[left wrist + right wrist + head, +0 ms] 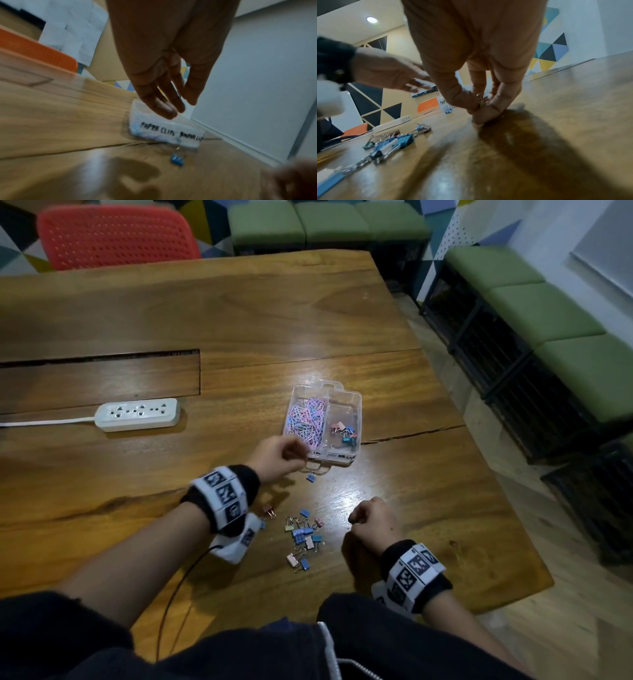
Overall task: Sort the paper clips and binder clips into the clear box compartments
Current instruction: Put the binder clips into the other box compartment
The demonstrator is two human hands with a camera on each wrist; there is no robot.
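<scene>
The clear box is sitting on the wooden table, a little to the right of centre and beyond both my hands. Its left compartment is holding a heap of pink and blue paper clips; its right compartment is holding a few binder clips gathered toward the near end. A handwritten label reading "PAPER CLIPS" is showing on the box's near wall in the left wrist view.

One blue binder clip is lying on the table just in front of the box's near edge, and I am hovering my left hand close above it, at the box's near left corner. That hand's fingers are hanging straight and relaxed, slightly apart, holding nothing.

Nearer to me, a loose scatter of binder clips in blue, pink and pale colours is lying between my two forearms. To the right of that scatter I am resting my right hand on the table with its fingers curled; in the right wrist view the thumb and fingers are pinching something small and metallic, too blurred for me to name.

Far to the left, a white power strip is lying with its cord running off the left edge, and a red chair is standing beyond the table.
</scene>
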